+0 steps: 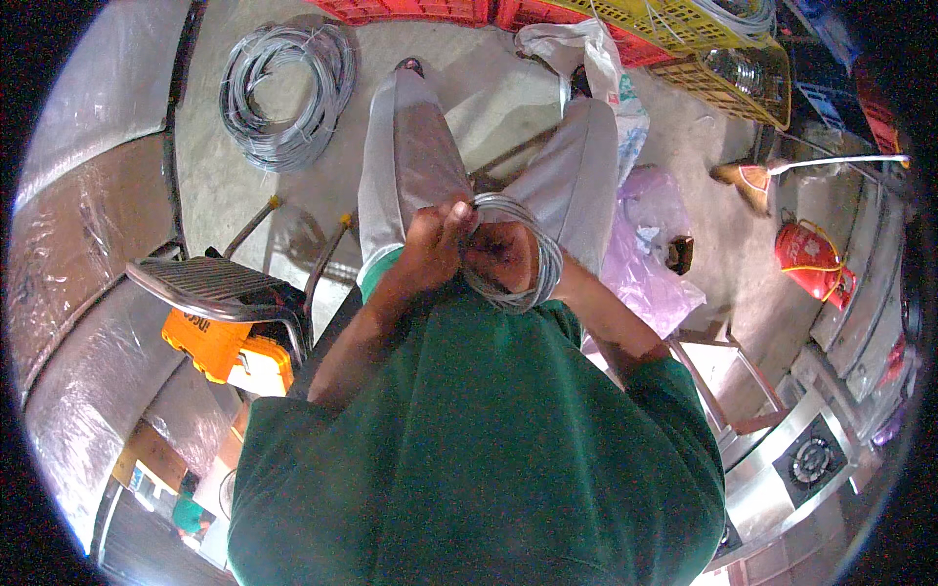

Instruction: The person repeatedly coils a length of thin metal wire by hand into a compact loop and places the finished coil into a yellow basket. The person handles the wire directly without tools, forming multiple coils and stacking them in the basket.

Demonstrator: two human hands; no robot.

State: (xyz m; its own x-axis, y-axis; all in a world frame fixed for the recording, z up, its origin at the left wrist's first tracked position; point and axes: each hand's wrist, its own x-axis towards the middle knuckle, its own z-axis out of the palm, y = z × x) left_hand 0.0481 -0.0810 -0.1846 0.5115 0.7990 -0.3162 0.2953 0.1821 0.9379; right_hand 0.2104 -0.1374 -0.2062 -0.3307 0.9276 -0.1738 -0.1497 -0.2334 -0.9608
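Grey wire, wound into a small coil (pixel 523 262), sits in front of your waist, just above the hem of your green shirt (pixel 489 439) and over your lap. Your right hand (pixel 503 256) is inside the loop, fist-like, with the strands wrapped round it, so it carries the coil. Your left hand (pixel 435 244) is closed on the top of the same coil, fingers curled over the strands where they rise at the upper edge; the two hands touch each other there. Below them in the view your legs in light grey trousers (pixel 410 156) stretch away over the concrete floor (pixel 293 244). On that floor, well apart to your left, lies a much larger coil of grey cable (pixel 283 93), loose and flat. Nearer on your left stands a metal stool with a ribbed seat (pixel 210 283), and just beside it an orange plastic case (pixel 230 347). On your right, a pink plastic bag (pixel 650 254) lies crumpled beside your leg, with a white bag (pixel 596 59) past it. Farther off are red and yellow crates (pixel 684 29) along the far edge, a broom (pixel 772 176), a red bag (pixel 811 259), and a steel stove burner (pixel 811 459) at the lower right.
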